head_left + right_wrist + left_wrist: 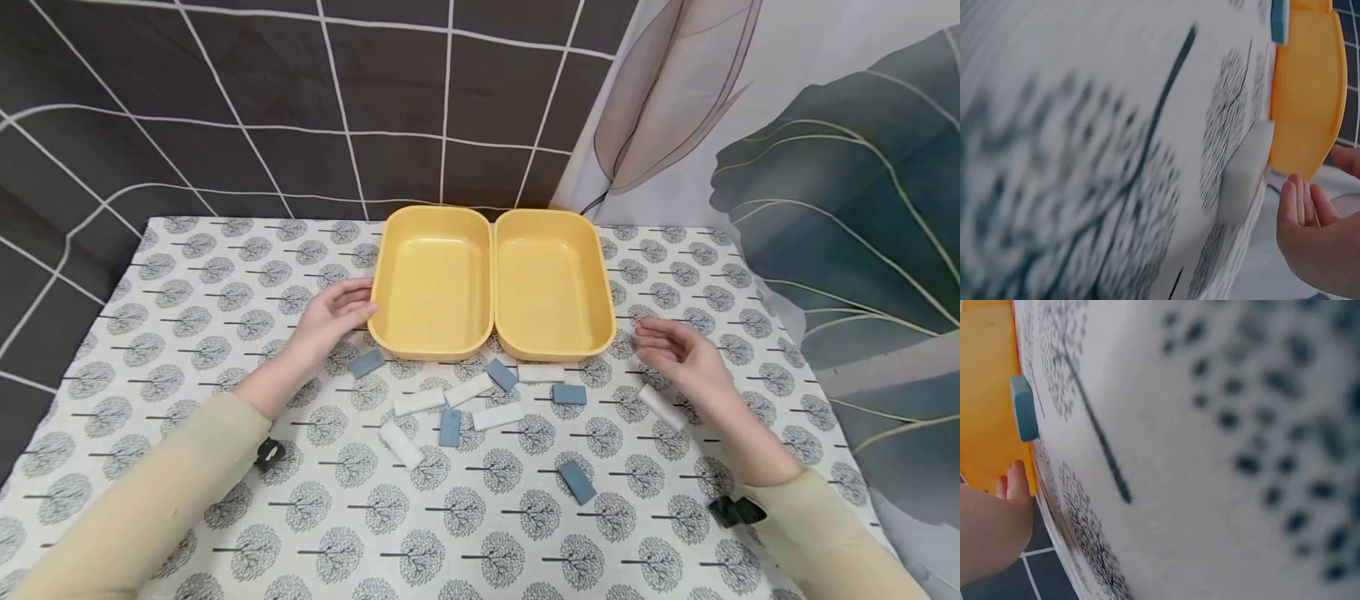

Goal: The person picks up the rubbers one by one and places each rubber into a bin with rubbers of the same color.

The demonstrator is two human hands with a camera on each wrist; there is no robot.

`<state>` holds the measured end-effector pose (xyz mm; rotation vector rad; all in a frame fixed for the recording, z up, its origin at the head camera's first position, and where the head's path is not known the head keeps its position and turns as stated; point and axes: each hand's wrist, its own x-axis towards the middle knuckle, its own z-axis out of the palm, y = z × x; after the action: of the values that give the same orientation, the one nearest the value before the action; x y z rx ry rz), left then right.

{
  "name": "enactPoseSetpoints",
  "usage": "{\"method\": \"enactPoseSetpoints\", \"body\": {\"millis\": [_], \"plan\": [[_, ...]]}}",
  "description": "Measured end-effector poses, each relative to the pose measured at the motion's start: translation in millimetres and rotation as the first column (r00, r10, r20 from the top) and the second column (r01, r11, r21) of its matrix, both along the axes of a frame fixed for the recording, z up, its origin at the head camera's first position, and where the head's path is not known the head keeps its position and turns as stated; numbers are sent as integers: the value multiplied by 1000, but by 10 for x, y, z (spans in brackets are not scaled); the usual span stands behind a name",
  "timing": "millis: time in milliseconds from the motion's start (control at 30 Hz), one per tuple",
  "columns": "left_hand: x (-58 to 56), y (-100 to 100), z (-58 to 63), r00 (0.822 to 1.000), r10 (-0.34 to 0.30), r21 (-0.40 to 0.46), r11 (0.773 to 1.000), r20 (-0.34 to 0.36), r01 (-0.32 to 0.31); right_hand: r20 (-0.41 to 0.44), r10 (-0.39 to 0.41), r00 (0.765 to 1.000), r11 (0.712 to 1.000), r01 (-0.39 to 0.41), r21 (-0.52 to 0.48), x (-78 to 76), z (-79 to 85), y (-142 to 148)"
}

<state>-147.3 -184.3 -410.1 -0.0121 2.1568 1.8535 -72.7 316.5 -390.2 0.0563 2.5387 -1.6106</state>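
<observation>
Two yellow trays stand side by side at the back of the table, the left tray (432,287) touching the right tray (553,292). My left hand (330,321) rests at the left tray's outer side, fingers fairly straight along the wall and thumb tip at the rim. Just right of the other tray, my right hand (682,358) is held with loosely bent fingers and nothing in them, a small gap from the wall. A white block (662,407) lies below that hand. Near the left hand is a blue block (366,363), in front of the tray.
Several white blocks (498,416) and blue blocks (450,427) lie scattered in front of the trays. One blue block (577,482) sits closer to the front. A tree-patterned cloth (300,533) covers the table, and a dark gridded curtain (285,92) hangs behind.
</observation>
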Motion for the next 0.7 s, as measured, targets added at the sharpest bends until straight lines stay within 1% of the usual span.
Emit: {"method": "enactPoseSetpoints", "body": {"millis": [133,300,400,567,700], "plan": [[-62,-22,-8,1000,-3,32,999,22,3,27,22,999,997,-24,77,15,-14,102],[-119,-43,-50,999,-33,37,999,12,32,59,81,995,986,-89,144,59,-48,232],[-144,-52,-82,998,-57,36,998,-10,58,95,105,990,983,-118,144,99,-62,289],[-168,-63,-124,994,-100,49,994,-34,101,148,122,981,977,-145,154,177,-88,355],[-187,-78,-158,990,-134,102,985,-45,138,153,157,976,966,-184,182,230,-101,396]]}}
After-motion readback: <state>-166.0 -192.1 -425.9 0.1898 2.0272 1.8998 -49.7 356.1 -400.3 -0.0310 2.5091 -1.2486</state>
